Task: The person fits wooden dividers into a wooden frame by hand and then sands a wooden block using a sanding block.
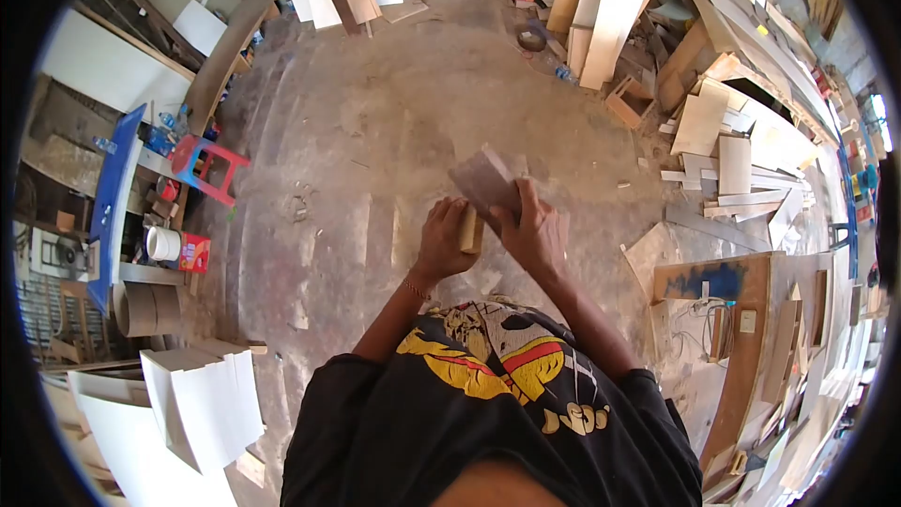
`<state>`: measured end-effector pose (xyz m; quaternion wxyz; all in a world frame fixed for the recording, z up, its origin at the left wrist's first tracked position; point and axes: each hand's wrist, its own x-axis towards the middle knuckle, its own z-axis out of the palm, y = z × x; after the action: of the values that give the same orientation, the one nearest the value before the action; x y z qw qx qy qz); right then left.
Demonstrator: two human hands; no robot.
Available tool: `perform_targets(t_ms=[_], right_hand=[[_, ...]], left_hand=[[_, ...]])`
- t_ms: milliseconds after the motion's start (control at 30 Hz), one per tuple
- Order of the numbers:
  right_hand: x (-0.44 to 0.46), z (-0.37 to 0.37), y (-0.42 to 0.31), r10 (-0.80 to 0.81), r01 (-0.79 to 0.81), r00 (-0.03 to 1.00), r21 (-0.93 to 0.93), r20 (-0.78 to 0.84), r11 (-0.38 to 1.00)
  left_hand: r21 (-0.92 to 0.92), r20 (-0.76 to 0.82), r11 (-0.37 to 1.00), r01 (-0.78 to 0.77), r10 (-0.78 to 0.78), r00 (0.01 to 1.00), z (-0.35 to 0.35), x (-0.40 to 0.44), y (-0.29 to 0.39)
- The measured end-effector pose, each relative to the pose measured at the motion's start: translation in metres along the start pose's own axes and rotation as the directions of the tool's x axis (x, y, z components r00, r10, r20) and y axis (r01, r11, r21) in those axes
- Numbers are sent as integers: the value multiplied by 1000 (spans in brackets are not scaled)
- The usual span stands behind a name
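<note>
In front of my body, my left hand [443,242] is closed around a small tan block [471,230], perhaps of wood. My right hand [537,235] grips a flat, grey-brown rectangular piece [486,180] that slants up to the left. Its material is unclear. The two pieces come close together between my hands, and I cannot tell whether they touch. Part of each piece is hidden by my fingers.
A red and blue stool [208,169] stands at the left, near a white bucket [163,244]. White panels [202,404] stand lower left. Boards [619,14] lean at the upper right above scrap wood [735,164]. A wooden frame [751,319] is at the right.
</note>
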<state>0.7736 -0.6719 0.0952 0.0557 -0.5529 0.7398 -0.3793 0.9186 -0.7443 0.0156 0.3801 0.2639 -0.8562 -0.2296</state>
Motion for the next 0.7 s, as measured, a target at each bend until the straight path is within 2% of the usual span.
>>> perform_targets(t_ms=[33, 167, 233, 333, 367, 400, 433, 533, 633, 700], right_hand=[[6, 0, -1, 3, -3, 1000, 0, -3, 1000], [13, -3, -6, 36, -36, 999, -23, -5, 999], [0, -2, -6, 28, -28, 1000, -21, 2, 999], [-9, 2, -4, 58, -58, 998, 22, 11, 998], [-3, 4, -4, 94, -94, 996, -32, 1, 995], [2, 6, -4, 132, -133, 991, -83, -14, 988], [8, 6, -6, 136, -137, 991, -81, -13, 987], [17, 4, -9, 164, -160, 985, -68, 50, 985], [-3, 11, -2, 162, -156, 981, -55, 112, 986], [-11, 13, 2, 131, -133, 988, 27, 80, 991]], left_hand=[[-34, 48, 999, 11, -10, 999, -6, 5, 7], [-7, 41, 1000, -26, 26, 999, -13, 9, 8], [84, -2, 996, -23, 23, 1000, -10, 5, 2], [108, -2, 994, 25, -25, 1000, -8, 1, 1], [104, 2, 994, 37, -38, 999, -6, -3, 2], [105, 11, 994, -21, 20, 1000, -9, -2, 7], [108, 17, 990, -87, 85, 996, -11, 1, 9], [169, 64, 977, -132, 123, 990, -22, 5, 5], [270, 19, 958, -99, 97, 995, -21, 2, -5], [222, 17, 971, -84, 82, 996, -19, -1, -4]])
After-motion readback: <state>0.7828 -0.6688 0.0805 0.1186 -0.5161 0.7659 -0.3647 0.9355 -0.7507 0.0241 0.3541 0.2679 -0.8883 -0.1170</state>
